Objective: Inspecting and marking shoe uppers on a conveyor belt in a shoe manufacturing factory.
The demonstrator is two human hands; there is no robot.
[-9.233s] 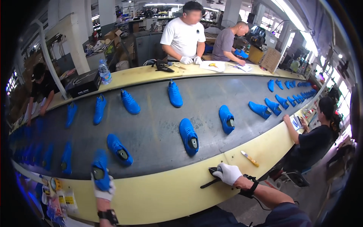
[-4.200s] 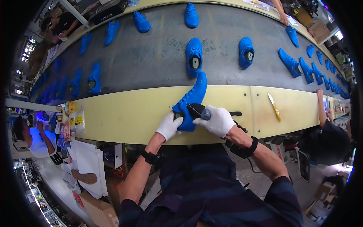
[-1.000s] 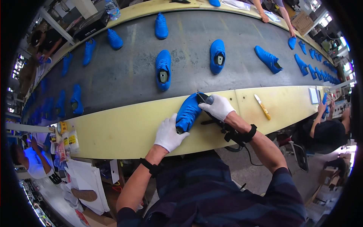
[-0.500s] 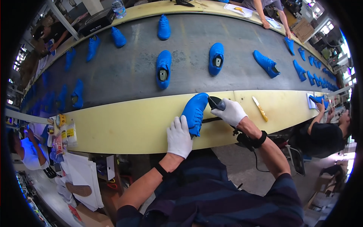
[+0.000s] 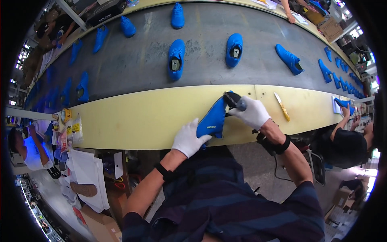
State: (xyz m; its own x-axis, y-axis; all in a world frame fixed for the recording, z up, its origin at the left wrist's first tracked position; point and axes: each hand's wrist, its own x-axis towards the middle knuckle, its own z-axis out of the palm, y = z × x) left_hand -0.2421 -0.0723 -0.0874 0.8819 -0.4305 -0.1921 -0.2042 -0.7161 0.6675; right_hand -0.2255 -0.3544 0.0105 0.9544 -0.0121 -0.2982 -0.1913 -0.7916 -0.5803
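Above the pale yellow worktop (image 5: 141, 115), a blue lace-up shoe upper (image 5: 213, 117) is held in the gloved fingers of my left hand (image 5: 187, 138). Its smooth side faces up, its narrow end pointing away and slightly right; my left thumb reaches over its near end. My right hand (image 5: 252, 113), also in a white glove, is closed around a dark hand tool with a rounded grey end (image 5: 238, 103). That tool is against or very near the shoe's far tip; the exact contact is hidden. To the right lies a knife with a yellow handle (image 5: 284, 112).
Beyond the worktop, a dark conveyor belt (image 5: 133, 56) carries several blue shoes, the closest being one shoe (image 5: 176, 60) and another (image 5: 234, 50). Yellow tape (image 5: 66, 115) and plastic packets (image 5: 75, 131) sit at the left end. Co-workers are at both sides and across the belt.
The shoe has been rolled over, so its side shows instead of its laces. My left hand has shifted lower on it. The whole view has tilted down a little.
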